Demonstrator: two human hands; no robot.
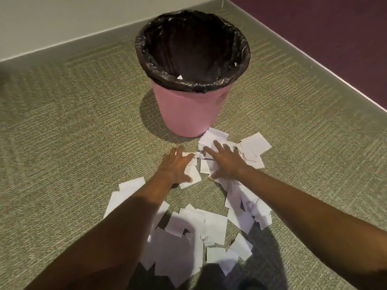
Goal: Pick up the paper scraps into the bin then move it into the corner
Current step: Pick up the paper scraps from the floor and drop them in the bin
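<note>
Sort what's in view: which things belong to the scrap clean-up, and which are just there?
Job: paper scraps, pink bin, its black liner, left hand and right hand flat on scraps, room corner.
Just there: carpet, skirting board, purple wall.
</note>
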